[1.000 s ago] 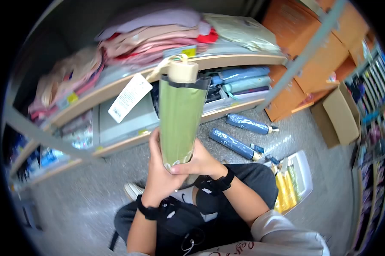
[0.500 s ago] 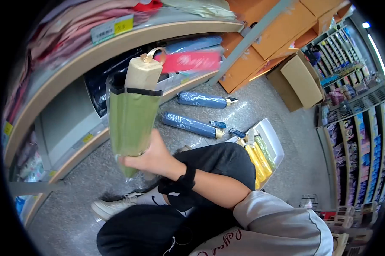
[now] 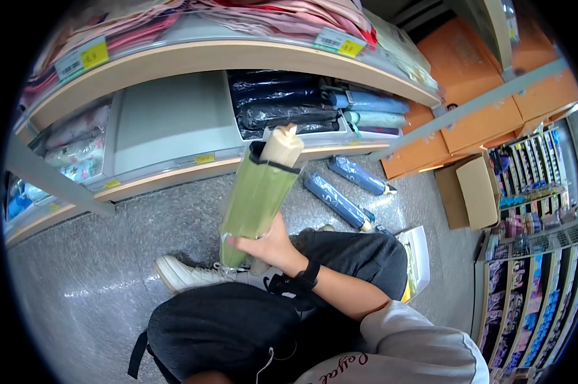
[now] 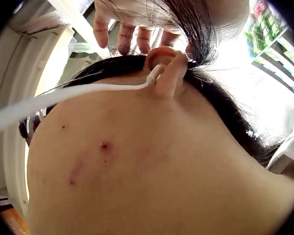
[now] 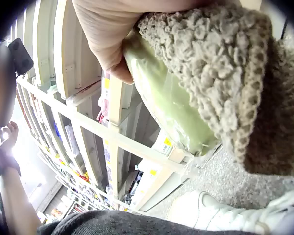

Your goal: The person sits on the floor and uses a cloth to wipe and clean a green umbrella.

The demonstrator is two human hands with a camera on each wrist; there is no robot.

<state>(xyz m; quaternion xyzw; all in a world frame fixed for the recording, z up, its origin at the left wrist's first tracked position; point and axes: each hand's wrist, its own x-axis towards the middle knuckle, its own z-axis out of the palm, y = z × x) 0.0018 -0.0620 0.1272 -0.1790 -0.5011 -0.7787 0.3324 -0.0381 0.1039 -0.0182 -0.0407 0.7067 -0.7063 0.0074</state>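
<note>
In the head view my right hand (image 3: 273, 246) grips the lower end of a folded green umbrella (image 3: 257, 198) in a clear plastic sleeve. Its pale wooden handle (image 3: 282, 146) points up and away. A fuzzy grey-beige cloth (image 5: 206, 68) lies against the umbrella under the same hand in the right wrist view and covers part of it. My left hand (image 4: 130, 19) is raised to the side of the head, its fingers spread loosely at the hair (image 4: 110, 67) just above the ear, holding nothing. That hand is out of the head view.
Two blue wrapped umbrellas (image 3: 337, 201) lie on the floor beside a white bin (image 3: 420, 256). Ahead, a low shelf (image 3: 173, 121) holds dark wrapped packs (image 3: 282, 105). An opened cardboard box (image 3: 465, 192) and orange cartons (image 3: 468, 96) stand at the right.
Both hands held the umbrella a second ago; the left has let go and risen to the head. The umbrella has turned in the right hand's grip, and its tag no longer shows.
</note>
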